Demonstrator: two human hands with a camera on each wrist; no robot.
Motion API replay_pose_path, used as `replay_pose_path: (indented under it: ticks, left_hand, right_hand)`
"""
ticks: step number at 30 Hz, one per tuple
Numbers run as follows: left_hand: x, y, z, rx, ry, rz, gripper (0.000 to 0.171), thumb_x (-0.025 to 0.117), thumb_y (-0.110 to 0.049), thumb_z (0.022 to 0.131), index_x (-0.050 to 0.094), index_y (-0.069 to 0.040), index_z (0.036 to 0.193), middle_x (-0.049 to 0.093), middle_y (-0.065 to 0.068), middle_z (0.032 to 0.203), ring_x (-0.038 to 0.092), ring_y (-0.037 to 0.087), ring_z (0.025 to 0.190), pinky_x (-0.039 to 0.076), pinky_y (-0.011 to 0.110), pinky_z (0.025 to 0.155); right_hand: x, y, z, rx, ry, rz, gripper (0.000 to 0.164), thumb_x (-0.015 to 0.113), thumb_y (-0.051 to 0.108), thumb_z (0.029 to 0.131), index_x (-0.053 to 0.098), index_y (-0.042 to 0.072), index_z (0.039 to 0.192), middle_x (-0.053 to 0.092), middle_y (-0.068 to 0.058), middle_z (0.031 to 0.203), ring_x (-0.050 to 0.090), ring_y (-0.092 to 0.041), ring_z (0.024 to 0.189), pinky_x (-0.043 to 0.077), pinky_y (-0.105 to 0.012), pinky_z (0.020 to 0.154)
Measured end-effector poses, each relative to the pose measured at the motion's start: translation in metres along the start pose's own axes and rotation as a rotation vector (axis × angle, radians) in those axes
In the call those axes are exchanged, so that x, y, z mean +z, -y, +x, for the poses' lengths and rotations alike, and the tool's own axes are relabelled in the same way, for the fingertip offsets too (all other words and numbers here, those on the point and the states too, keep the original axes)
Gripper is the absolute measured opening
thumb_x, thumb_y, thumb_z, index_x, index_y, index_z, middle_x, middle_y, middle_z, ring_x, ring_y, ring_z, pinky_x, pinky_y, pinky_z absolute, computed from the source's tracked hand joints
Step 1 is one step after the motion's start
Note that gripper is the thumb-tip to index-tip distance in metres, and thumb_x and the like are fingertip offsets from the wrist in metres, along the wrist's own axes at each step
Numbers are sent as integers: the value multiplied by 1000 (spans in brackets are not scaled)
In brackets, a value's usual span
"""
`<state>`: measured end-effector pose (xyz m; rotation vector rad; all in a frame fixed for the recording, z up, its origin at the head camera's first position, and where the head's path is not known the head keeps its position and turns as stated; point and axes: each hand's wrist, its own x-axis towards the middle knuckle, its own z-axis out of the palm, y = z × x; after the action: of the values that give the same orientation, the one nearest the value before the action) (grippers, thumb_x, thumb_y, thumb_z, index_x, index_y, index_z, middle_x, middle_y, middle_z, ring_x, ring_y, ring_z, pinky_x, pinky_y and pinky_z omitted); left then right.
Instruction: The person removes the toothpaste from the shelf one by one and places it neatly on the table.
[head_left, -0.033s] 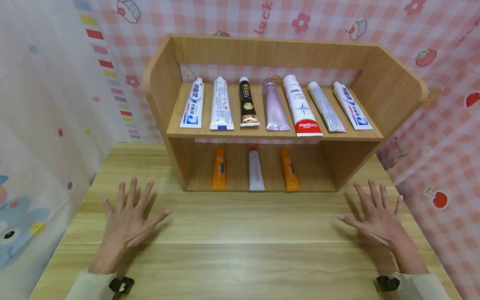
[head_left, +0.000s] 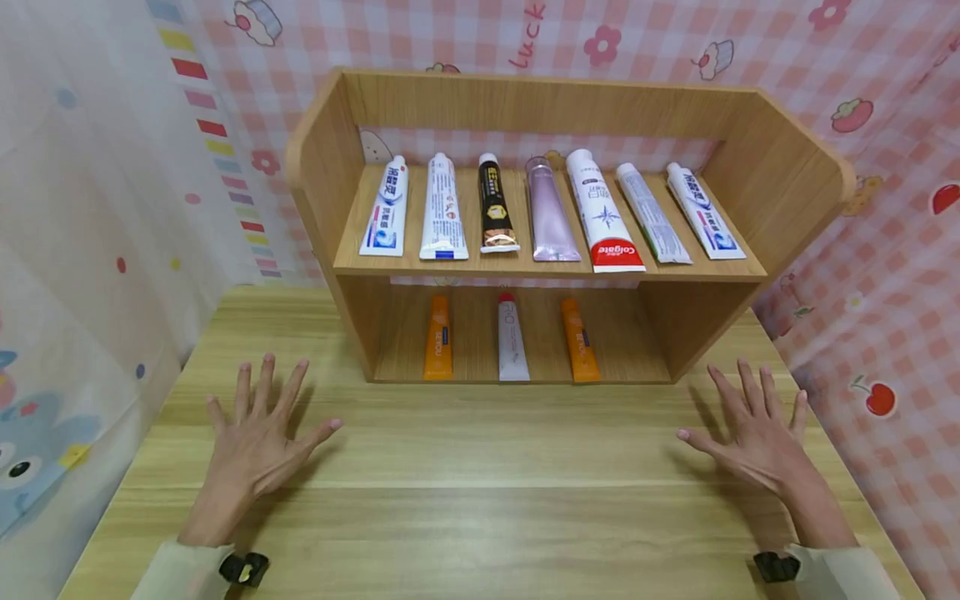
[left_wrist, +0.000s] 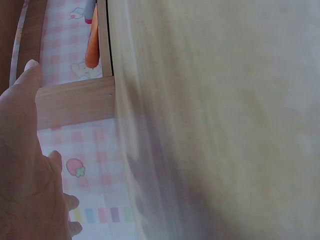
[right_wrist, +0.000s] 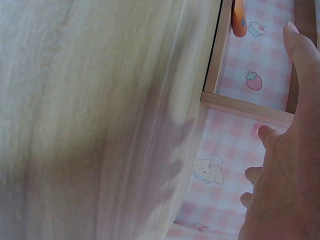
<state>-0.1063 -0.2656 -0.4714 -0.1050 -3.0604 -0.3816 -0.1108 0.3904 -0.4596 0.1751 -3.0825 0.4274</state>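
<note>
My left hand (head_left: 253,446) is over the table's left side, fingers spread, holding nothing. On the right side, my right hand (head_left: 761,442) has its fingers fanned out too, and it holds nothing. Between and beyond them stands a two-level wooden shelf (head_left: 555,104). Its upper level carries a row of several tubes, among them a black tube (head_left: 497,208), a lilac tube (head_left: 553,212) and a red-and-white Colgate toothpaste tube (head_left: 603,208). Below lie an orange tube (head_left: 438,342), a white tube with a red cap (head_left: 512,342) and a second orange tube (head_left: 580,342).
The wooden table (head_left: 480,467) reaches under both hands and the shelf. A pink checked cloth (head_left: 465,33) hangs behind and to the right. At the left hangs a pale patterned curtain (head_left: 90,208). The shelf's upright sides rise above its upper level.
</note>
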Motion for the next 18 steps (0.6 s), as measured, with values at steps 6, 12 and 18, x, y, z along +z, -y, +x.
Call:
replay_pose_path:
  ticks: [6,12,18]
  left_hand:
    - [-3,-2,3,8,-10,-3,97,47,-75,94,-2,-31,166,-16,13,171,-9,50,156,2,91,108]
    - [-4,-4,5,9,-8,-38,96,47,-73,95,-5,-33,165,-16,13,171,-9,49,156,3,90,108]
    - [-6,-7,9,20,-1,-110,94,49,-70,96,-4,-33,165,-13,13,172,-12,46,157,5,88,111]
  right_hand:
    - [-2,1,-1,1,-11,-2,104,65,65,88,6,28,167,-16,-13,172,-23,-42,156,-27,-77,111]
    - [-7,6,-5,-15,-38,16,104,67,62,89,6,30,166,-16,-9,173,-20,-41,157,-27,-76,112]
    - [-14,15,-8,-54,-57,56,104,70,56,89,5,31,166,-14,-8,173,-17,-39,158,-24,-77,113]
